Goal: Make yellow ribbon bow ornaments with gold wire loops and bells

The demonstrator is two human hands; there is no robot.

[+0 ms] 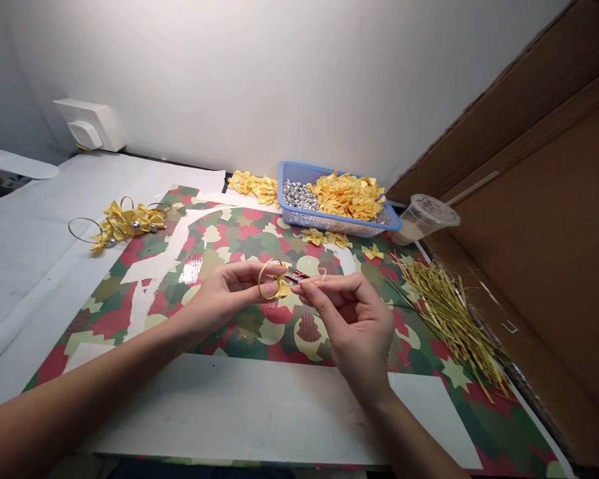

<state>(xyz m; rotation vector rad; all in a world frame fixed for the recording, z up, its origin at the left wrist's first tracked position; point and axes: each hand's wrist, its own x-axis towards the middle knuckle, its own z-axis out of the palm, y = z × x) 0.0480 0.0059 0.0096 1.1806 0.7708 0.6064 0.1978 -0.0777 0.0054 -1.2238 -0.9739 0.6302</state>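
My left hand (224,296) pinches a thin gold wire ring (265,279) with a yellow satin bow (282,289) at its lower edge. My right hand (352,326) comes in from the other side, its fingertips on a small red-and-silver piece (294,277) right beside the bow. That piece is too small and too hidden by fingers for me to name exactly. Both hands hover over a sheet of Christmas-patterned paper (239,326).
A blue plastic basket (339,225) holds silver beads (299,195) and yellow bows (347,196). More bows lie beside it (253,187). Finished gold-ringed bows (127,223) sit at left, gold wire ties (449,319) at right, near a lidded plastic cup (424,219) and a cardboard wall (529,199).
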